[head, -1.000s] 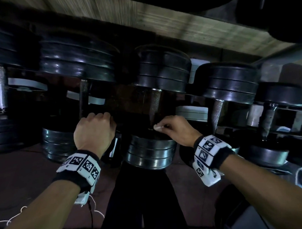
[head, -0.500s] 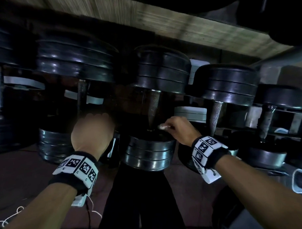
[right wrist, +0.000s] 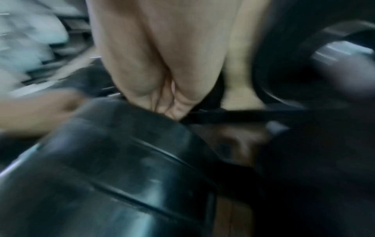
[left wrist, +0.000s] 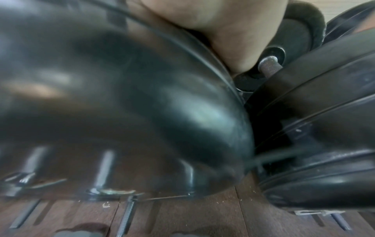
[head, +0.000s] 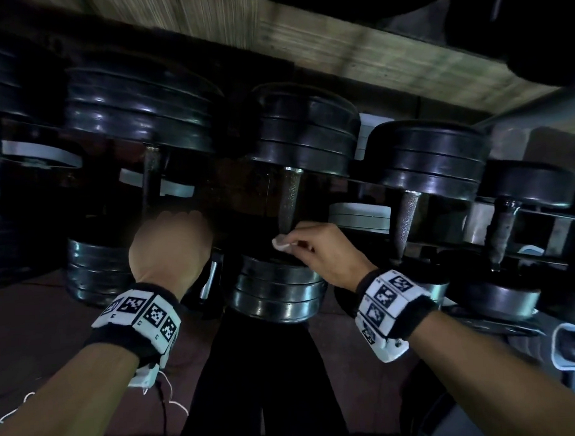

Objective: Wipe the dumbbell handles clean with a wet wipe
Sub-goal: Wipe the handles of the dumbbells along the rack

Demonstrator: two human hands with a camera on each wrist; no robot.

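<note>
Rack [head: 355,57]: row of dumbbells, handles pointing toward the person. Centre dumbbell [head: 304,132] is the one in work; its handle [head: 289,198] runs between two plate stacks. Right hand [head: 326,252] pinches the wipe [head: 282,243] w/ fingers together, pressed at the handle's near end. Left hand [head: 171,244] curled on the next dumbbell, approx. bracing; finger detail can't be told. Progress: one handle mid-wipe; handles to the right look untouched, judging by position only.
</note>
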